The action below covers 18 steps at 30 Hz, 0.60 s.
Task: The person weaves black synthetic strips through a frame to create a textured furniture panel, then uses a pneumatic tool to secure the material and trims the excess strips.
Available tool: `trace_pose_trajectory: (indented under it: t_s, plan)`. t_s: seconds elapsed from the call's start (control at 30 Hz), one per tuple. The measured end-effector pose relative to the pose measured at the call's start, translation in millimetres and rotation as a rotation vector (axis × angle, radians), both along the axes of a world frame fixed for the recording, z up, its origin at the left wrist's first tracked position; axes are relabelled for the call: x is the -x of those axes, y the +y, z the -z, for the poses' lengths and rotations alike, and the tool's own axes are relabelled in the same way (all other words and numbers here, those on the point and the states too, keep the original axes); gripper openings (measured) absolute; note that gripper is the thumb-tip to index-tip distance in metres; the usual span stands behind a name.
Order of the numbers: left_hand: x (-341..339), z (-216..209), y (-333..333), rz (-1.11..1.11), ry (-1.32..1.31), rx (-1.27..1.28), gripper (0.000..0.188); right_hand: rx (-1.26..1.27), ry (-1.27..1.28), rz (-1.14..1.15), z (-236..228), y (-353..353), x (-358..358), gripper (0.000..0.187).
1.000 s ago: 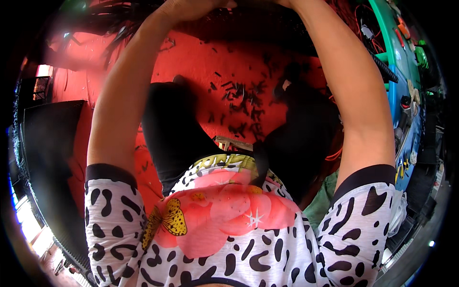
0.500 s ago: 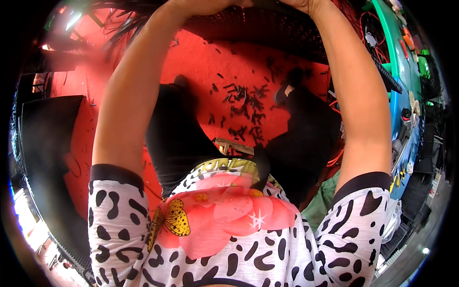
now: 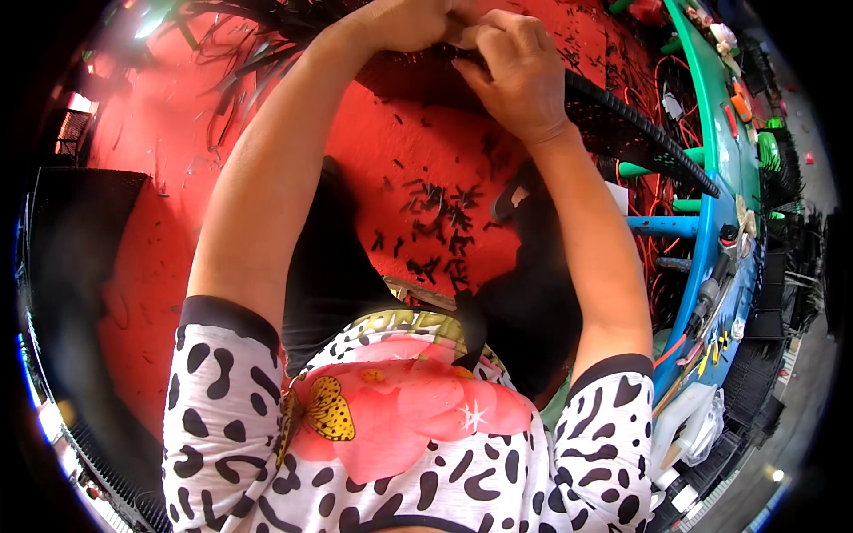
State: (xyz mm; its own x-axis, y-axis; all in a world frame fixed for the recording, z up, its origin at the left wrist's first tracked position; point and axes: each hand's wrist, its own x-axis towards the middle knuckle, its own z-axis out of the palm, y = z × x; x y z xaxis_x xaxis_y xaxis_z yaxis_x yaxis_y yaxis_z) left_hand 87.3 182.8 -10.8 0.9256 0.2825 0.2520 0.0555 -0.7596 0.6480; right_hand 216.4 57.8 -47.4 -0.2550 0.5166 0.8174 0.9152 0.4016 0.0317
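Observation:
A black woven wicker-like piece (image 3: 635, 129) stretches beneath my hands at the top of the view, its ridged edge running down toward the right. My left hand (image 3: 413, 22) is closed over it, partly cut off by the frame's upper edge. Fingertips almost touching it, my right hand (image 3: 520, 75) has its fingers curled and pinched together. What lies between the fingers of either hand is too small or hidden to make out. Long loose black strips (image 3: 253, 67) fan out at the upper left, beside my left forearm.
Many short black offcuts (image 3: 440, 213) litter the red floor (image 3: 391, 133) between my legs. At right stands a green and blue table (image 3: 702, 275) with tools on it. Red cords (image 3: 657, 98) hang by its legs. A dark woven panel (image 3: 89, 204) stands at left.
Both hands have come lower into view, and my right hand has swung left to meet the left one. The woven piece's edge now shows at the right, tilted downward.

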Motion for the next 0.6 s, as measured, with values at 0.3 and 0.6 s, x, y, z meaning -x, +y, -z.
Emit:
trace_pose_trajectory:
  t_s: [0.3, 0.6]
  plan:
    - [14.7, 4.3, 9.9, -0.038, 0.035, 0.094, 0.023, -0.082, -0.068, 0.050, 3.8, 13.7, 14.2, 0.021]
    - [24.2, 26.6, 12.0, 0.030, -0.091, -0.053, 0.010, -0.053, -0.139, 0.079, 3.1, 9.1, 24.6, 0.011]
